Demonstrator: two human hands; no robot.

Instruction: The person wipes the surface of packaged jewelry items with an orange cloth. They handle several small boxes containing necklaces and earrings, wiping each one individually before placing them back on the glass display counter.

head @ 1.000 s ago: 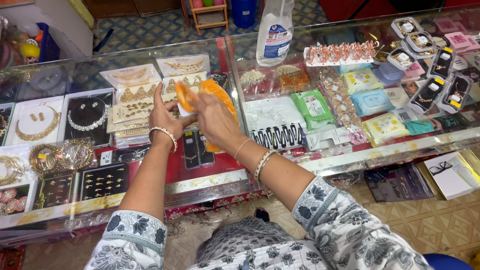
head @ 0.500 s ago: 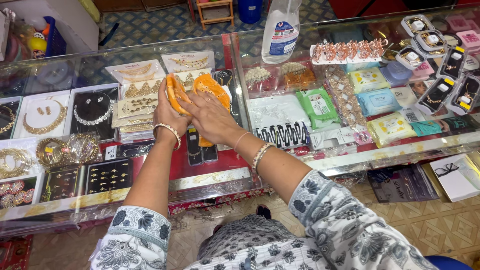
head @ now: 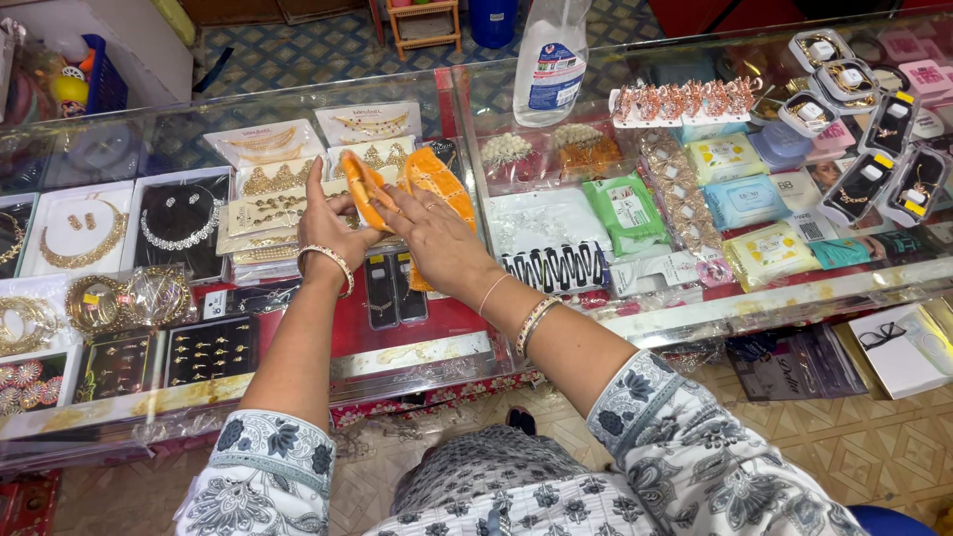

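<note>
Fingers of the left hand (head: pixel 330 220) and the right hand (head: pixel 437 238) pinch a folded orange cloth (head: pixel 429 181) from both sides, over the glass display counter (head: pixel 417 347). A clear plastic spray bottle (head: pixel 552 62) stands at one o'clock.

orange cloth (head: pixel 437 184): held over glass counter (head: pixel 417 357) by left hand (head: pixel 333 223) and right hand (head: pixel 437 238), both gripping it. spray bottle (head: pixel 551 60): upright on counter, beyond the cloth. hair clips (head: pixel 556 268): under glass, just right of cloth. necklace boxes (head: pixel 129 228): under glass, left of cloth.
</note>
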